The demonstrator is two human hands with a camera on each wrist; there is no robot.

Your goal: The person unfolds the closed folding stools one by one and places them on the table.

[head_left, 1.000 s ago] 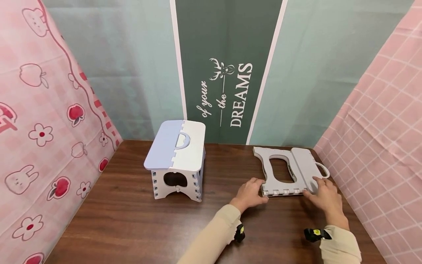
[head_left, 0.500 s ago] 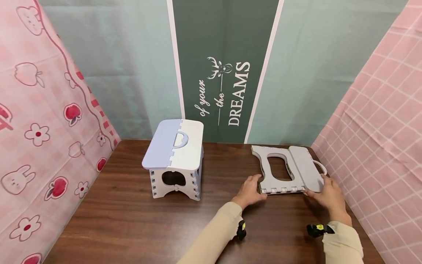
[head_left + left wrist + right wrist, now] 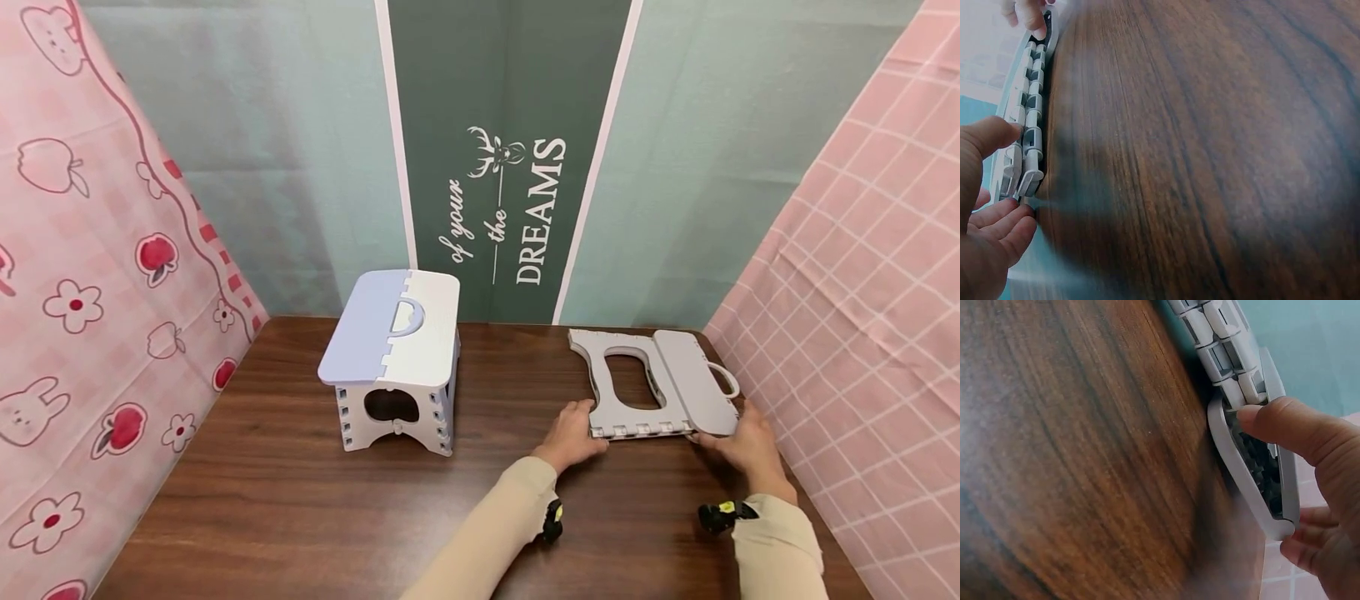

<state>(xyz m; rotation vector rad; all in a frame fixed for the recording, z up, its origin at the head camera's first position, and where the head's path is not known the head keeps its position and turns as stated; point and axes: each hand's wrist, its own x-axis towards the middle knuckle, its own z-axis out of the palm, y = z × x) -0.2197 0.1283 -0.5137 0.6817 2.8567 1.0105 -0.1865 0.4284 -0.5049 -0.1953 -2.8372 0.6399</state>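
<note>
Head view: folded stool (image 3: 681, 379) crosswise, handle (image 3: 733, 380) rightward

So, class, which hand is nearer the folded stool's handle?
Right: the right hand holds the folded stool at its near right corner, close to the handle; the left hand holds the near left corner, farther off.

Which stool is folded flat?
The pale stool between the left hand and right hand; the lilac-and-white stool stands unfolded on its legs.
</note>
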